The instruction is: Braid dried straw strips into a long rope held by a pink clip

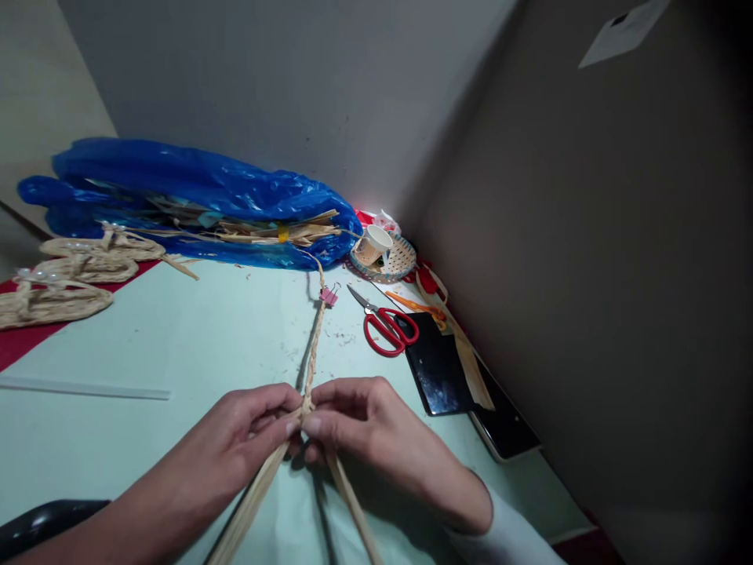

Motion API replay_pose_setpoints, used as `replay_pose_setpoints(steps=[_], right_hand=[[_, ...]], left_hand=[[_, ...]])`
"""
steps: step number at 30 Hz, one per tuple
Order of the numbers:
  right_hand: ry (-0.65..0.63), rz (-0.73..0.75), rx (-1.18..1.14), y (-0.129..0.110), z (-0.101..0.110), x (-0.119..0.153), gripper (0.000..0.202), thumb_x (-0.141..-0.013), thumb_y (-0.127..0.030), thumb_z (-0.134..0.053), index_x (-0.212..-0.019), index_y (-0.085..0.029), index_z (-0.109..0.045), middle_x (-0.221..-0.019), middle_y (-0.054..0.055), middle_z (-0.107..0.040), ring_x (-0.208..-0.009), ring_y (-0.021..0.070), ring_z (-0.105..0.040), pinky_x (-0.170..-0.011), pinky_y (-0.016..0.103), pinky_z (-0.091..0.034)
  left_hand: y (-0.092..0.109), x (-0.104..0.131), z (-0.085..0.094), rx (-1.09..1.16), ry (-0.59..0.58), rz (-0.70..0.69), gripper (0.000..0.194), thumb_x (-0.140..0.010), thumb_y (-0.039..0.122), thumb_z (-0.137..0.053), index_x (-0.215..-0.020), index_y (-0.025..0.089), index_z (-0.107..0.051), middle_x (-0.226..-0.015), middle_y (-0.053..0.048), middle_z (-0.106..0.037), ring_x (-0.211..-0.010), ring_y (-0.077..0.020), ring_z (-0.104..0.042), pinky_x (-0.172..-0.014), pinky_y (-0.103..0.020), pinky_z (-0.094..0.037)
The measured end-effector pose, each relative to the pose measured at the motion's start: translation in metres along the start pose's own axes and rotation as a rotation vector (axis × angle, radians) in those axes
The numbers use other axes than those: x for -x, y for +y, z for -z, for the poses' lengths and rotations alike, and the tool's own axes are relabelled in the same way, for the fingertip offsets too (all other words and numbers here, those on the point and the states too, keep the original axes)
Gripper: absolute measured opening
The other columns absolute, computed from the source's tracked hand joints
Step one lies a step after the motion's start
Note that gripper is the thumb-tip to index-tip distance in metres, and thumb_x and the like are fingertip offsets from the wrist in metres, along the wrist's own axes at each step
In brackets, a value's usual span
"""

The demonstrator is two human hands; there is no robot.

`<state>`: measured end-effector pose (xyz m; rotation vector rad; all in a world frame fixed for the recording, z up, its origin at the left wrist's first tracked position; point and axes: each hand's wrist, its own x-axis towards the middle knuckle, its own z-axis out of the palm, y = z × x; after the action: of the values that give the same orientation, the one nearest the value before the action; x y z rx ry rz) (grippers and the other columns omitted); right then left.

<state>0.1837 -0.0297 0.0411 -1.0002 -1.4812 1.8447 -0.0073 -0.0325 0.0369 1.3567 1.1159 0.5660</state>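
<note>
A braid of pale dried plant fibre (315, 345) runs up the middle of the table, with a pink binder clip (329, 296) on its far part. My left hand (252, 428) pinches the near end of the braid between thumb and fingers. From the other side my right hand (358, 420) pinches the same spot, the fingertips of both hands almost touching. Loose fibre strands (250, 506) hang toward me below the left hand, and another strand (353, 498) trails under the right hand. Some fingertips are hidden behind the braid.
A blue plastic bag (205, 180) with dried fibre lies along the wall. Woven sandals (52, 302) sit at left. Red-handled scissors (385, 329), a black tablet (438, 373) and a woven basket (400, 259) with a paper cup (375, 245) are at right. A clear strip (85, 388) lies at left.
</note>
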Motion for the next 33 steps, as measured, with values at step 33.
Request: replay_pose_setpoints(steps=[33], right_hand=[[0.349, 0.087, 0.275, 0.017, -0.018, 0.000, 0.014, -0.085, -0.018, -0.060, -0.072, -0.018, -0.056, -0.064, -0.003, -0.055, -0.059, 0.0108, -0.045, -0.056, 0.023, -0.035]], left_hand=[[-0.049, 0.021, -0.020, -1.086, 0.493, -0.940, 0.027, -0.100, 0.008, -0.037, -0.108, 0.021, -0.059, -0.074, 0.000, -0.072, -0.064, -0.0174, -0.067, -0.064, -0.030, -0.048]])
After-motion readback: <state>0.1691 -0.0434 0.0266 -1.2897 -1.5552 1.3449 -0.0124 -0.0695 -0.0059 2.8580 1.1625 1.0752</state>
